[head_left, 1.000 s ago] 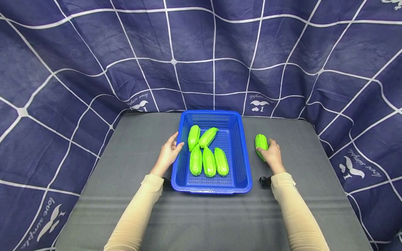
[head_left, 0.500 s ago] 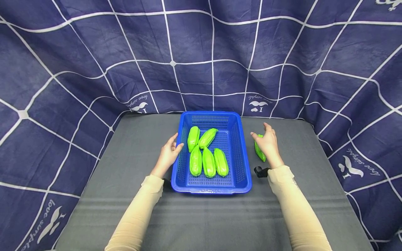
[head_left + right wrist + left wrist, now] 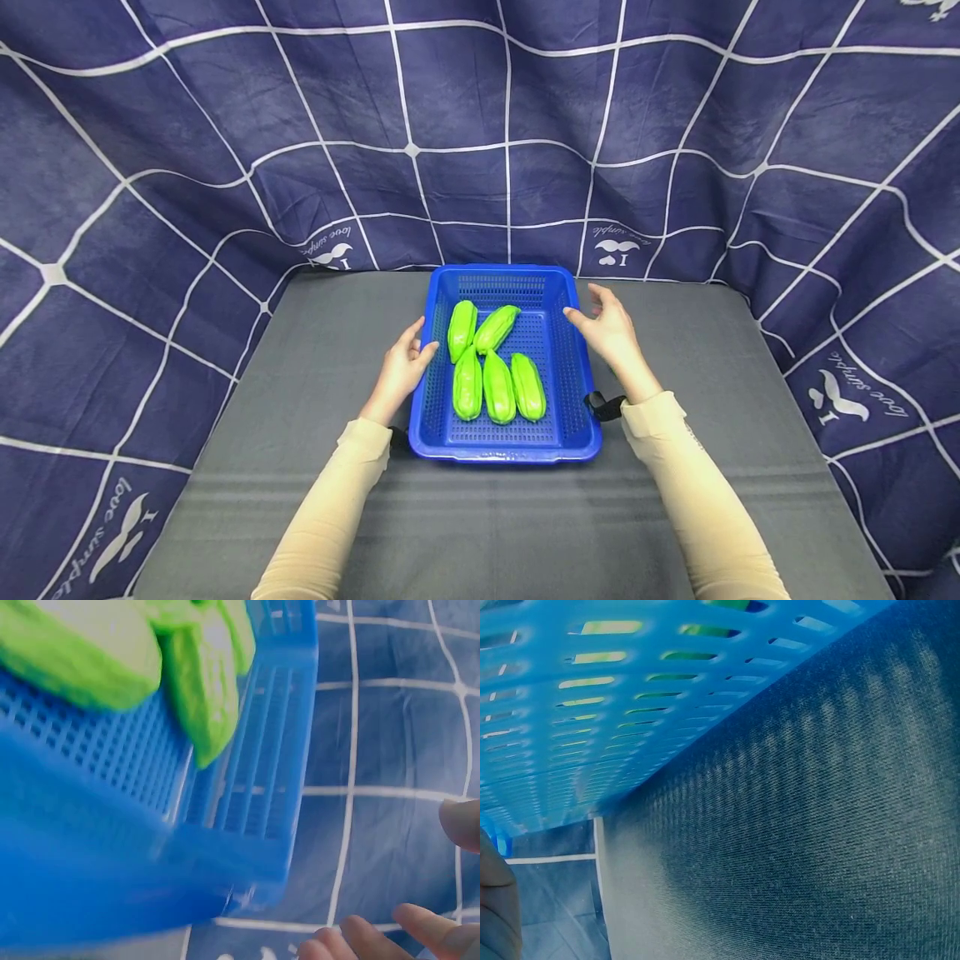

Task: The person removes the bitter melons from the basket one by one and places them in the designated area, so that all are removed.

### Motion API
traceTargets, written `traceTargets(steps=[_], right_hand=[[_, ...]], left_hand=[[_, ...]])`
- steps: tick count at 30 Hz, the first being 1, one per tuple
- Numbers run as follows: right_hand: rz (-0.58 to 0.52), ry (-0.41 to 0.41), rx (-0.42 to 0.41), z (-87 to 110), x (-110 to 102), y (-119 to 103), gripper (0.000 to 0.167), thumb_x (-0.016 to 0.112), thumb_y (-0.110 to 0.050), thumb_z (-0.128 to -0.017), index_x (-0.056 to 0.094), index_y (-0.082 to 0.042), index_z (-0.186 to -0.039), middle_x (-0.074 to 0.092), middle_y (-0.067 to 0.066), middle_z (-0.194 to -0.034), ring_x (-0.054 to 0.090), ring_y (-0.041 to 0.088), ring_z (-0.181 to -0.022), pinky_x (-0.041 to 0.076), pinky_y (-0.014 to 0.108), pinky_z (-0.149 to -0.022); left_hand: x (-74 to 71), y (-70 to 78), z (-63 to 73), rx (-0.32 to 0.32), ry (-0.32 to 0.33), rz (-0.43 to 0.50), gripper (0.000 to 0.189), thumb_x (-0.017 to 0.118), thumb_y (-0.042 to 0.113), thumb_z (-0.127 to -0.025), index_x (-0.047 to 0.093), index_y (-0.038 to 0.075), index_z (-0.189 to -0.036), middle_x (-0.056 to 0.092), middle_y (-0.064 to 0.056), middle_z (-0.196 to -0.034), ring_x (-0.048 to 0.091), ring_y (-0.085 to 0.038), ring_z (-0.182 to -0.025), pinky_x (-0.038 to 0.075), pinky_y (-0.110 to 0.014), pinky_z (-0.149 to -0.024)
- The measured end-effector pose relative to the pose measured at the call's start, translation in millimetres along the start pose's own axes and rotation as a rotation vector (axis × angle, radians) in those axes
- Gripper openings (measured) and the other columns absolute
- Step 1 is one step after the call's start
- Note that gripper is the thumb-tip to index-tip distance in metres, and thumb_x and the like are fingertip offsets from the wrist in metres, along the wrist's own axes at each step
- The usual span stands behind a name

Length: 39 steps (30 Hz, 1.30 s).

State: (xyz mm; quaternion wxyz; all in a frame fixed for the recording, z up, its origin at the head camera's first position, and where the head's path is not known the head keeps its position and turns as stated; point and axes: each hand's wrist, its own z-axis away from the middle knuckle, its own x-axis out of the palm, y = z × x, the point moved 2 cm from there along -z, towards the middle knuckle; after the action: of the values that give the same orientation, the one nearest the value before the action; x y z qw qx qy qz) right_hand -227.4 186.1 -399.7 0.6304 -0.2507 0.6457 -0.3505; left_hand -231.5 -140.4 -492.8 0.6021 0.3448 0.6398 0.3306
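A blue plastic basket [image 3: 504, 456] holds several bright green ridged vegetables [image 3: 498, 387] that look like bitter melons. My left hand [image 3: 397, 375] touches the basket's left rim, thumb across it and fingers loose along the outside. In the left wrist view, part of this hand [image 3: 496, 900] shows beside the basket's slotted wall [image 3: 630, 697]. My right hand [image 3: 611, 332] hovers by the right rim, thumb and fingers spread with nothing between them. The right wrist view shows its fingers [image 3: 360, 939] apart from the basket corner. The single vegetable earlier seen right of the basket is out of sight now.
The basket stands on a table with a dark grey cloth [image 3: 495, 533]. A navy curtain [image 3: 465, 100] with white grid lines hangs behind and along both sides. A black strap mount [image 3: 603, 406] sits at my right wrist.
My right hand has let go of the vegetable beside the basket, spread its fingers and moved left and forward to the right rim. The left hand and basket have stayed put.
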Motion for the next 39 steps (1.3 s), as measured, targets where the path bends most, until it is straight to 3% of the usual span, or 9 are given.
traceTargets(steps=[7,15,23,30,39], right_hand=[[-0.022,-0.106,-0.01,6.6,19.6,-8.1,0.069,0.064,-0.03,-0.094,0.035,-0.003,-0.15,0.041,0.023,-0.15,0.044,0.042,-0.135,0.041,0.052,-0.107],[0.044,-0.225,-0.021,16.0,43.9,-8.0,0.071,0.064,-0.032,-0.093,0.036,0.0,-0.149,0.04,0.025,-0.15,0.045,0.043,-0.133,0.04,0.052,-0.107],[0.105,-0.256,-0.062,22.5,57.0,-7.0,0.072,0.066,-0.035,-0.091,0.039,0.003,-0.146,0.045,0.027,-0.145,0.048,0.042,-0.128,0.041,0.054,-0.104],[0.183,-0.364,-0.018,23.5,70.3,-1.7,0.075,0.065,-0.033,-0.092,0.034,0.003,-0.149,0.039,0.029,-0.149,0.036,0.043,-0.139,0.033,0.055,-0.112],[0.258,-0.423,0.013,22.3,80.0,3.5,0.078,0.069,-0.032,-0.088,0.035,0.006,-0.147,0.042,0.03,-0.146,0.038,0.044,-0.138,0.033,0.054,-0.112]], left_hand=[[0.4,0.1,0.1,-0.017,-0.006,0.003,0.056,0.062,0.022,-0.098,0.043,0.009,-0.149,0.054,-0.008,-0.088,0.046,-0.012,-0.066,0.041,-0.026,-0.063],[0.5,-0.7,0.9,-0.017,-0.009,0.007,0.057,0.062,0.023,-0.098,0.043,0.008,-0.149,0.055,-0.009,-0.087,0.048,-0.013,-0.066,0.041,-0.025,-0.062],[0.4,0.2,0.6,-0.018,-0.011,0.016,0.057,0.062,0.023,-0.098,0.042,0.009,-0.149,0.056,-0.01,-0.089,0.049,-0.012,-0.067,0.042,-0.025,-0.062],[0.2,0.4,-0.3,-0.018,-0.01,0.016,0.058,0.062,0.023,-0.097,0.042,0.009,-0.149,0.058,-0.011,-0.089,0.05,-0.012,-0.067,0.042,-0.025,-0.062],[0.0,0.3,0.6,-0.02,-0.01,0.017,0.057,0.062,0.023,-0.097,0.043,0.008,-0.149,0.057,-0.009,-0.087,0.048,-0.012,-0.064,0.041,-0.025,-0.061]])
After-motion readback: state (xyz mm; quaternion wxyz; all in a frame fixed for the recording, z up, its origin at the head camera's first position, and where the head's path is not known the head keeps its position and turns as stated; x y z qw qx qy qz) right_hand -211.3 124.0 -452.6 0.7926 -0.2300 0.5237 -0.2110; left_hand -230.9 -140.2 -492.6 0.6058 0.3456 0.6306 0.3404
